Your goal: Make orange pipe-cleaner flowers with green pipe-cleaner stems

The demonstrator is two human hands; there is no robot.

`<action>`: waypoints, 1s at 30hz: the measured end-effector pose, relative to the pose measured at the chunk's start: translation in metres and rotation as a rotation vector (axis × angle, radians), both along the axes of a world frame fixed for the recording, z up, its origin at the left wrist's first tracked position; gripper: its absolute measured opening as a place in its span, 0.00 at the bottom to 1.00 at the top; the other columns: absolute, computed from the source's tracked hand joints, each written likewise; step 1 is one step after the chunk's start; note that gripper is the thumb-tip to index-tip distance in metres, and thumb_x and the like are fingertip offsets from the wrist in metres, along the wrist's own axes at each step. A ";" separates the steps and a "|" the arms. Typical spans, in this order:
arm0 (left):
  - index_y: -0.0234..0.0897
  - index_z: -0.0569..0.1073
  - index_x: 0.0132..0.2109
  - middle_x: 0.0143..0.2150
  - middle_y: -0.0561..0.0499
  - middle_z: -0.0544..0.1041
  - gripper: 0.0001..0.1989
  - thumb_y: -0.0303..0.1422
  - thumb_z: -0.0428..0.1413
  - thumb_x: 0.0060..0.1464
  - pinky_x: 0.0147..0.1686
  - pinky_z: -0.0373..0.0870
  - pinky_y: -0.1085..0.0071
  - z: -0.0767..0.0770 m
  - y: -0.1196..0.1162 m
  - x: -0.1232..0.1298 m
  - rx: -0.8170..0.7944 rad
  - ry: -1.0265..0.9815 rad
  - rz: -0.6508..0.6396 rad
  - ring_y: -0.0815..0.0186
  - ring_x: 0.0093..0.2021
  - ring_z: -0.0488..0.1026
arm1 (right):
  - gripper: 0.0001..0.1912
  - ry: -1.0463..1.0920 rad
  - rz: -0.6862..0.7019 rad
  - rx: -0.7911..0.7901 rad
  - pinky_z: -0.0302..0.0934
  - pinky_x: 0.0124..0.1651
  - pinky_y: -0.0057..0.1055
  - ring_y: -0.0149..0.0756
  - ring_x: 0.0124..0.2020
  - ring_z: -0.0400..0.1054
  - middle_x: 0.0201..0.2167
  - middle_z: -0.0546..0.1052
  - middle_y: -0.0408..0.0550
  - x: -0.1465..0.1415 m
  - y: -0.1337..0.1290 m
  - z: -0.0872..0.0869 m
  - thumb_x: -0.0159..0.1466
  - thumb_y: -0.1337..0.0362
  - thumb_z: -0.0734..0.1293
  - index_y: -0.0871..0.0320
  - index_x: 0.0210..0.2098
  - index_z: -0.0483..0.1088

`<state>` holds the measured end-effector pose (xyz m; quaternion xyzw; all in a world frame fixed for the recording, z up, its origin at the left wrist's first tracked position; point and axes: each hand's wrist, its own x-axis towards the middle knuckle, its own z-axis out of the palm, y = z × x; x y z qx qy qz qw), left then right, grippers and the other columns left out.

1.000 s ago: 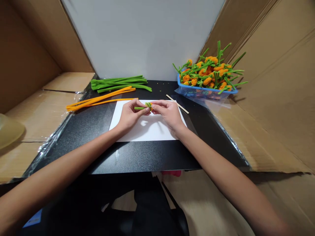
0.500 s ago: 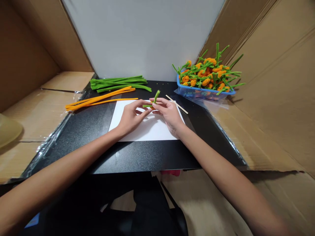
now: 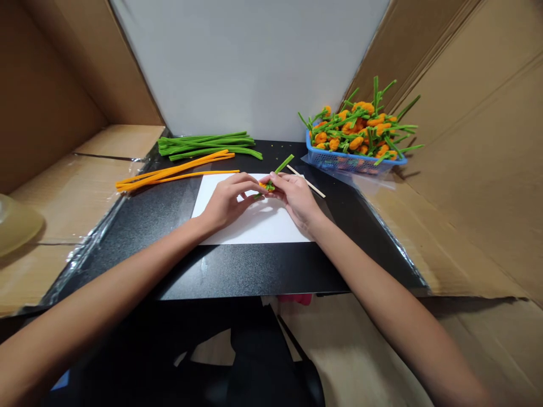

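Observation:
Over a white sheet (image 3: 254,223), both hands hold one small orange and green pipe-cleaner piece (image 3: 270,186). My right hand (image 3: 299,200) pinches it between thumb and fingers, and a green stem points up and to the right from it. My left hand (image 3: 231,200) has its fingertips closed on the piece's left side, where a short green end shows near the thumb. Just right of my right hand's fingers lies a thin pale stick (image 3: 311,185), partly over the sheet.
Green pipe cleaners (image 3: 207,145) and orange ones (image 3: 173,172) lie at the back left of the black table (image 3: 254,271). A blue basket (image 3: 356,160) heaped with orange and green pieces stands at the back right. Cardboard (image 3: 479,169) flanks the table; a yellowish bowl-like object (image 3: 17,226) is far left.
The green stem has tipped from nearly upright to slanting right. The piece has turned in my fingers, and its left green end now points lower. Both hands remain close together.

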<state>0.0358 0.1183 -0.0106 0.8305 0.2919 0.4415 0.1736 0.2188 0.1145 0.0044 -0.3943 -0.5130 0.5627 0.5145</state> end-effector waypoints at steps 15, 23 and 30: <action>0.42 0.83 0.36 0.30 0.49 0.79 0.08 0.39 0.63 0.55 0.31 0.69 0.72 0.005 0.007 -0.007 -0.124 0.026 -0.019 0.67 0.30 0.73 | 0.16 -0.178 0.092 0.109 0.65 0.41 0.34 0.34 0.32 0.71 0.31 0.82 0.49 -0.001 0.001 -0.003 0.60 0.51 0.71 0.58 0.33 0.82; 0.39 0.82 0.30 0.27 0.50 0.79 0.11 0.43 0.65 0.49 0.28 0.68 0.72 0.006 0.009 -0.003 -0.279 -0.039 0.140 0.67 0.27 0.71 | 0.19 -0.164 0.128 0.081 0.67 0.44 0.36 0.35 0.32 0.72 0.30 0.81 0.49 0.001 0.005 -0.008 0.57 0.46 0.72 0.58 0.31 0.81; 0.37 0.82 0.27 0.26 0.49 0.80 0.13 0.43 0.66 0.47 0.26 0.66 0.73 0.004 0.006 -0.002 -0.364 -0.105 0.156 0.66 0.27 0.73 | 0.13 -0.199 0.225 0.080 0.65 0.49 0.36 0.37 0.39 0.74 0.35 0.82 0.48 0.002 0.003 -0.008 0.59 0.53 0.72 0.56 0.35 0.81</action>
